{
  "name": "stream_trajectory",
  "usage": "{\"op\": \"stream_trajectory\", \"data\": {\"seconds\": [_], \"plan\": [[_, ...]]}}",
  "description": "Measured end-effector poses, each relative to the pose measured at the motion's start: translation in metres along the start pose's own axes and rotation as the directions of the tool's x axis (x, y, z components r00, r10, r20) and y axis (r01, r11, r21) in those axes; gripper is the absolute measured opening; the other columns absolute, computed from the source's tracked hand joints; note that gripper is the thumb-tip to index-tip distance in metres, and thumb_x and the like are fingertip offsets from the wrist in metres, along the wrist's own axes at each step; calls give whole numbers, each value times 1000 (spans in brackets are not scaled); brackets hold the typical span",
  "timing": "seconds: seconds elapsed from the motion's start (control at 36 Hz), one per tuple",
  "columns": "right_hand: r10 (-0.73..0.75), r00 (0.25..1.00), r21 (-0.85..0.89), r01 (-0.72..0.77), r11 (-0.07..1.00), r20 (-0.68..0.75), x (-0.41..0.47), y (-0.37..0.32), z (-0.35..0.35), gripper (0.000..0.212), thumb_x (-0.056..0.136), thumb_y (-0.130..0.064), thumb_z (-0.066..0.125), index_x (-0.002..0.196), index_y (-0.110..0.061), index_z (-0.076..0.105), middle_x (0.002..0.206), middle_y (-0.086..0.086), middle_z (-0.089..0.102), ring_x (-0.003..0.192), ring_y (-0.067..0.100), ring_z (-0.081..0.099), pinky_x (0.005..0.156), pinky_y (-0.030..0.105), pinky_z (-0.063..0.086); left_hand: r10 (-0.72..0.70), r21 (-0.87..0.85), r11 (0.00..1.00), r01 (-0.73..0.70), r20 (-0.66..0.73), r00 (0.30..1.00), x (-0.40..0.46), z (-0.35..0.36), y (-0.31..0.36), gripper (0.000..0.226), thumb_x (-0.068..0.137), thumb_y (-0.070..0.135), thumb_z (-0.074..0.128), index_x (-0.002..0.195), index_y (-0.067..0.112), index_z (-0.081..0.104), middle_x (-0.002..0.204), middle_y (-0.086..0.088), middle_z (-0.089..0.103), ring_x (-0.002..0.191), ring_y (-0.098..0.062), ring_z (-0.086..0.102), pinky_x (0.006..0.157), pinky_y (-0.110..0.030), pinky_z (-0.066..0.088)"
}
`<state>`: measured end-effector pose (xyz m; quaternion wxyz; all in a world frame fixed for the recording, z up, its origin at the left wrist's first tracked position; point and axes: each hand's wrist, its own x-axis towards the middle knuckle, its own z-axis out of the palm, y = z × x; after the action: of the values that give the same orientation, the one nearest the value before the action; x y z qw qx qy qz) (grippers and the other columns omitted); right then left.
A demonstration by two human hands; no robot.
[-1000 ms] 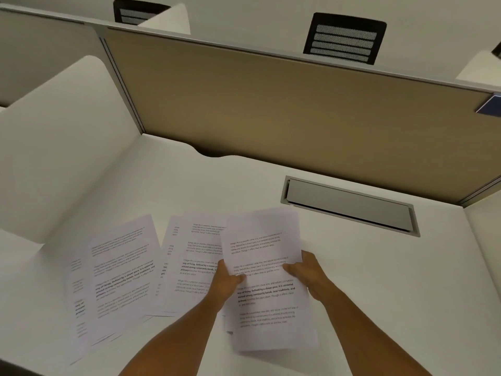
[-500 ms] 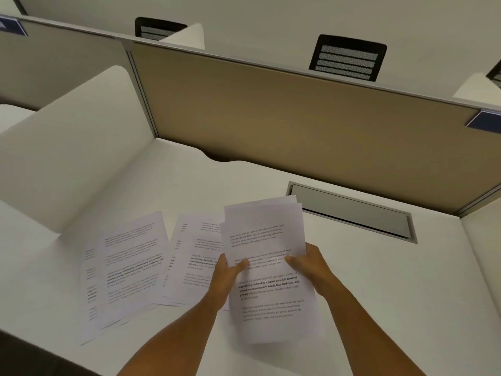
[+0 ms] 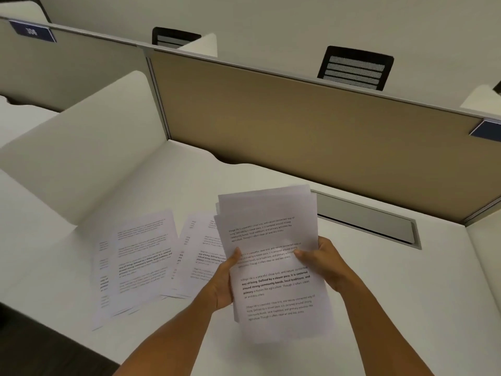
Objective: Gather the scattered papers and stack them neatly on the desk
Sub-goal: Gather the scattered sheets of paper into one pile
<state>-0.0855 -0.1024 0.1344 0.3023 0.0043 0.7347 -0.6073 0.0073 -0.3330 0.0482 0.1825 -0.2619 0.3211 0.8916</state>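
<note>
I hold a bundle of printed sheets [image 3: 273, 229] above the white desk [image 3: 406, 289], its upper edges a little uneven. My left hand [image 3: 222, 283] grips the bundle's left edge with the thumb on top. My right hand [image 3: 322, 264] grips the right edge, thumb across the text. Two loose groups of papers lie flat on the desk to the left: a fanned pile [image 3: 135, 261] at the far left and another pile [image 3: 198, 253] partly hidden behind the held bundle and my left hand.
A tan partition panel [image 3: 298, 126] closes the back of the desk and a white side divider [image 3: 81, 158] the left. A grey cable-tray lid [image 3: 366, 221] is set in the desk behind the bundle. Black chair backs [image 3: 355, 67] rise beyond the partition.
The held bundle has risen and tilted more upright, toward the cable tray. Both hands keep their grip. The papers on the desk have not moved; the camera view shifted slightly.
</note>
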Motion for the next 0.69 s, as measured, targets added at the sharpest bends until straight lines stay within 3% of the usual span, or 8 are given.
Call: {"op": "stream_trajectory", "data": {"seconds": [0.08, 0.19, 0.39, 0.5, 0.64, 0.69], "plan": [[-15, 999, 21, 14, 1000, 44, 0, -7, 4, 34, 85, -9, 74, 119, -9, 66, 106, 16, 76, 93, 37, 75, 76, 50, 62, -22, -17, 1000, 22, 33, 999, -6, -8, 4, 61, 79, 57, 66, 122, 13, 69, 128, -23, 63, 118, -45, 60, 95, -60, 49], [-6, 999, 75, 3, 997, 42, 4, -13, 10, 34, 86, -5, 73, 119, -8, 65, 108, 15, 76, 95, 37, 75, 80, 53, 61, -8, 48, 999, 8, -1, 1000, -12, -17, 8, 64, 73, 48, 76, 124, 11, 67, 126, -24, 64, 113, -44, 63, 91, -56, 53], [70, 997, 58, -71, 996, 16, 18, -7, 26, 31, 86, -4, 74, 116, -8, 66, 103, 14, 78, 90, 34, 76, 77, 52, 63, 136, 213, 971, -112, -102, 986, -21, -32, 16, 52, 78, 29, 79, 123, 9, 64, 121, -19, 69, 109, -40, 67, 89, -52, 57], [148, 989, 62, -146, 987, -23, 31, 3, 39, 34, 87, 0, 72, 119, -6, 62, 105, 15, 76, 89, 35, 76, 73, 47, 63, 261, 358, 912, -200, -132, 956, -24, -43, 25, 49, 80, 20, 78, 125, 12, 62, 120, -11, 71, 107, -32, 70, 91, -50, 56], [236, 967, 104, -226, 969, -98, 47, 25, 61, 43, 88, 1, 70, 128, -5, 59, 115, 19, 71, 98, 37, 71, 84, 52, 60, 407, 545, 801, -248, -192, 893, -22, -56, 37, 53, 77, 26, 81, 125, 21, 59, 121, -2, 71, 106, -22, 70, 92, -48, 56], [270, 955, 127, -254, 959, -125, 53, 32, 72, 44, 87, 0, 72, 128, -5, 59, 116, 19, 71, 96, 37, 71, 77, 47, 62, 439, 617, 755, -223, -222, 871, -22, -60, 42, 58, 78, 28, 81, 129, 25, 53, 122, 3, 68, 105, -18, 69, 87, -39, 59]]}}
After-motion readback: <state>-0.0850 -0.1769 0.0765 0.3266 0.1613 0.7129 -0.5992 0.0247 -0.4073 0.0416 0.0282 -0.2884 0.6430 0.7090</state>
